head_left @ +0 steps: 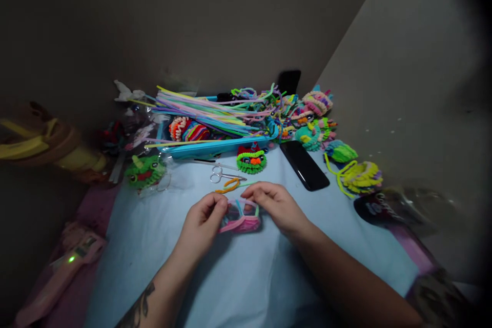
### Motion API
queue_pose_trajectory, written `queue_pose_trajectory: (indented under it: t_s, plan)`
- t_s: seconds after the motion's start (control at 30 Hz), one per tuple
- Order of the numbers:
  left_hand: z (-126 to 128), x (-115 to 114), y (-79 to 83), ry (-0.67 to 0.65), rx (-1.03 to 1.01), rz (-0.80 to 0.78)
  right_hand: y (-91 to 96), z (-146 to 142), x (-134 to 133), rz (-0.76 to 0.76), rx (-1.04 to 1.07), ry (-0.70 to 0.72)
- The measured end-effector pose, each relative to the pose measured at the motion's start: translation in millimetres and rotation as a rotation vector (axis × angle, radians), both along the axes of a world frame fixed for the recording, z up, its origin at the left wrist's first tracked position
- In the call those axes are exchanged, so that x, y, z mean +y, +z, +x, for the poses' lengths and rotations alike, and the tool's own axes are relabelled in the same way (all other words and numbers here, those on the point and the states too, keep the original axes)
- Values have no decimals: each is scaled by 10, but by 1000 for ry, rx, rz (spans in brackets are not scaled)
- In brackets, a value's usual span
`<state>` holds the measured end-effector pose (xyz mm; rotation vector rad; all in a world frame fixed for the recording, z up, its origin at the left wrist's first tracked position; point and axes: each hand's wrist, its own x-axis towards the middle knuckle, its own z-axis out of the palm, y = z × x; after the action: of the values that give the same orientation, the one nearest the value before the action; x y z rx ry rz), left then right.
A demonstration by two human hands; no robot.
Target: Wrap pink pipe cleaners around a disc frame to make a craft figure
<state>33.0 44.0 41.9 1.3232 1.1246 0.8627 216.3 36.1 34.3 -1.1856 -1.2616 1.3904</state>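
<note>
Between my two hands is a small open frame of bent pipe cleaners (246, 223), mostly pink with blue and green strands. My left hand (205, 218) pinches its left side between thumb and fingers. At its upper right, my right hand (275, 204) is closed on the frame's edge, thumb against curled fingers. Just beyond my hands lie an orange pipe cleaner loop (229, 185) and a pair of small silver scissors (223, 175). A green and red pipe cleaner creature (251, 160) sits behind the scissors.
A blue tray (215, 149) at the back holds many loose pipe cleaners (207, 110). A black phone (305, 165) lies to the right, near several finished creatures (360, 178). A bottle (388, 206) lies at far right. A bagged green creature (145, 171) is at left, near a pink device (63, 277).
</note>
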Motion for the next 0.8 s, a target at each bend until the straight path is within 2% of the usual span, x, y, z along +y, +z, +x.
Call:
queue_pose_trajectory:
  t_s: [0.1, 0.2, 0.3, 0.47, 0.6, 0.7, 0.8]
  plan:
    - [19, -32, 24, -47, 131, 105, 16, -34, -5, -42, -10, 110]
    - [30, -59, 37, -82, 204, 202, 21, -76, -19, -60, -44, 124]
    - [32, -65, 38, -49, 213, 212, 18, -97, -23, -69, -46, 108]
    - [29, -67, 19, -1, 186, 148, 18, -93, -14, -45, -41, 61]
    - [23, -61, -1, 49, 116, 35, 6, -94, -10, -55, -1, 35]
    - [14, -31, -16, 53, 36, -51, -23, -102, -1, -87, 71, 32]
    - [-5, 11, -16, 66, -51, -107, -53, -105, 18, -129, 184, -27]
